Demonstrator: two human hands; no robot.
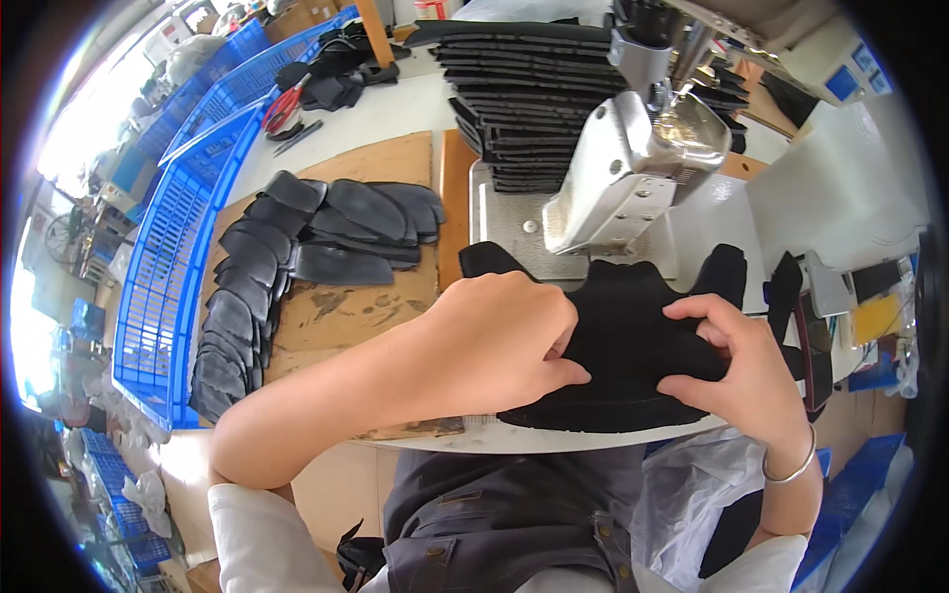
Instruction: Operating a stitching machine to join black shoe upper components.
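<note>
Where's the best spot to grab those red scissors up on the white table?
Probably the red handles of the scissors. They lie flat on the white table beside the blue crate, so come from above and pinch across the handle loops, the thickest part. The dark blade end looks thin and sits near the black fabric pieces.

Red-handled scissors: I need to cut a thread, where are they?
In the head view, the red-handled scissors lie at upper left on the white table, beside the blue crate.
</note>
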